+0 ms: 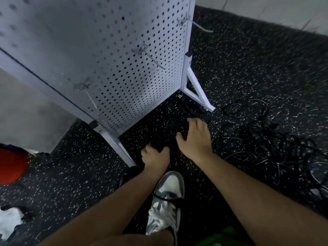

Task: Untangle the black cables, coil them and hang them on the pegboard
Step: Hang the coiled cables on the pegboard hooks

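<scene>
A tangled heap of black cables lies on the speckled black floor at the right. More black cable lies by the white pegboard's right foot. My right hand reaches down over that cable with fingers spread, fingertips at the cable. My left hand is lower and to the left, fingers curled around a dark bundle of cable. Bare metal hooks stick out of the pegboard with nothing on them.
The pegboard stands on white angled legs just left of my hands. My grey and white shoe is on the floor below them. A red object sits at the far left, something green at the bottom edge.
</scene>
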